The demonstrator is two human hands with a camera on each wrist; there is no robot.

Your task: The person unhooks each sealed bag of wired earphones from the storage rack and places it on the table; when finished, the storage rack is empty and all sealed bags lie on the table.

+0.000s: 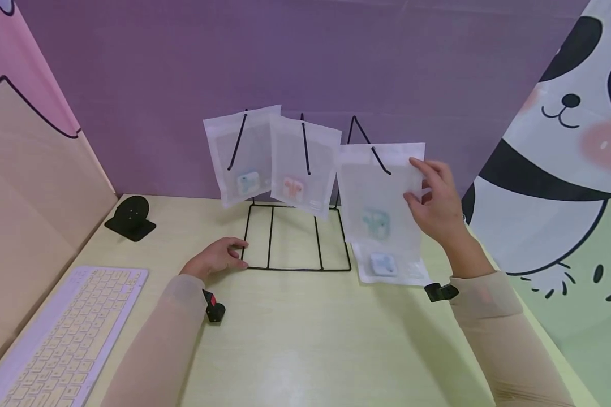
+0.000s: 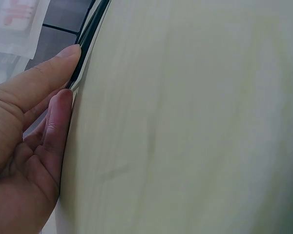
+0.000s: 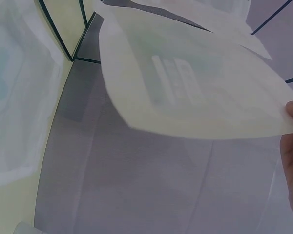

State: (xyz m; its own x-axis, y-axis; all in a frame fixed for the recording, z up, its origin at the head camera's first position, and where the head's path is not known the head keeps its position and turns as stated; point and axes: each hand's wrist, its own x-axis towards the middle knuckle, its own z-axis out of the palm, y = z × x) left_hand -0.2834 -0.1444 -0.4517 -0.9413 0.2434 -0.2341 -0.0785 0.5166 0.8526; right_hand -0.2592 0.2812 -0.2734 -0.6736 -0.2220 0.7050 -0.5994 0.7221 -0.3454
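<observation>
A black wire rack (image 1: 297, 269) stands on the table, with prongs slanting up at its back. White translucent pouches hang on the prongs: a left pouch (image 1: 257, 147), a middle pouch (image 1: 326, 158) and a right pouch (image 1: 371, 186) with a green print. Below the right pouch shows the lower part of another pouch (image 1: 387, 274) with a blue print. My right hand (image 1: 438, 203) pinches the right pouch by its upper right edge, between thumb and fingers. At the rack's front left corner, my left hand (image 1: 216, 257) grips the base wire with thumb and fingertips (image 2: 63, 100).
A lilac keyboard (image 1: 76, 333) lies at the table's left front. Behind it sits a small black stand (image 1: 132, 217) with a round plate. A purple backdrop (image 1: 295, 56) rises behind the rack, and a panda-printed panel (image 1: 550, 158) borders the right side.
</observation>
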